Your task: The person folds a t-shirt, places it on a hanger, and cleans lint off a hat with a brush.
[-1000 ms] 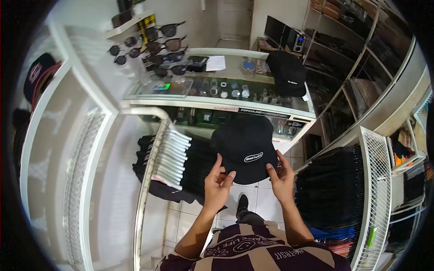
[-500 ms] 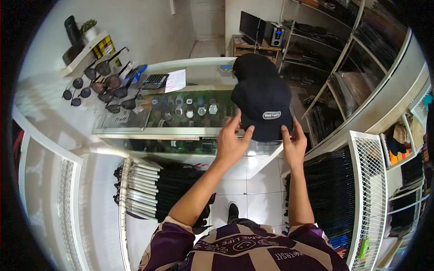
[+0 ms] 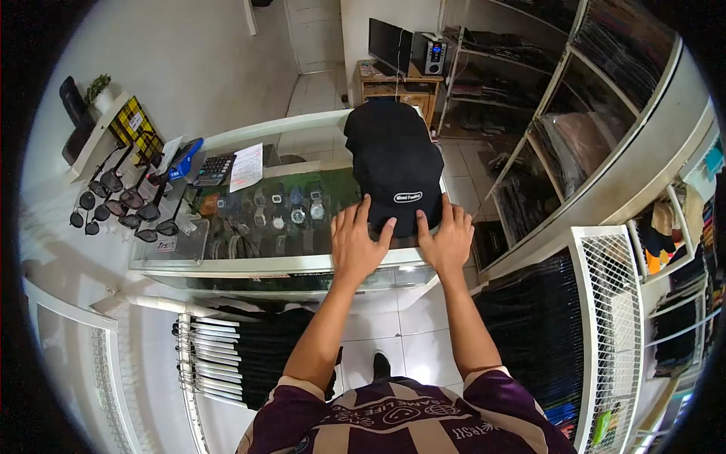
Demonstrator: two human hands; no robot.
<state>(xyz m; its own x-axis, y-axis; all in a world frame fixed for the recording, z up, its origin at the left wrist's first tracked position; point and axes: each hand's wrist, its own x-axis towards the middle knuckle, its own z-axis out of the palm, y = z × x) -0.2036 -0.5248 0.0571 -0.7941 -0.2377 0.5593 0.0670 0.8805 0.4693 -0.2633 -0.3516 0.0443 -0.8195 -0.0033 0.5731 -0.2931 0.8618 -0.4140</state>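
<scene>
A black cap (image 3: 401,181) with a white-outlined label lies on the glass counter at the front of a row of nested black caps (image 3: 384,125). My left hand (image 3: 357,244) holds the left side of its brim, the index finger along the edge and the thumb at the front. On the brim's right side, my right hand (image 3: 446,238) grips in the same way, its other fingers spread over the counter. Both thumbs point inward at the brim's front edge. Whatever lies under the brim is hidden.
The glass counter (image 3: 227,265) displays several watches (image 3: 298,215) inside. Sunglasses (image 3: 128,200), a calculator (image 3: 214,171) and a paper (image 3: 246,166) are at left. Clothes racks (image 3: 215,356) stand below; a mesh-ended rack (image 3: 616,303) and shelving (image 3: 560,121) are at right.
The caps and both hands have come lower and left in view as the camera shifted. The front cap now sits closer against the caps behind, and my hands rest lower at its brim.
</scene>
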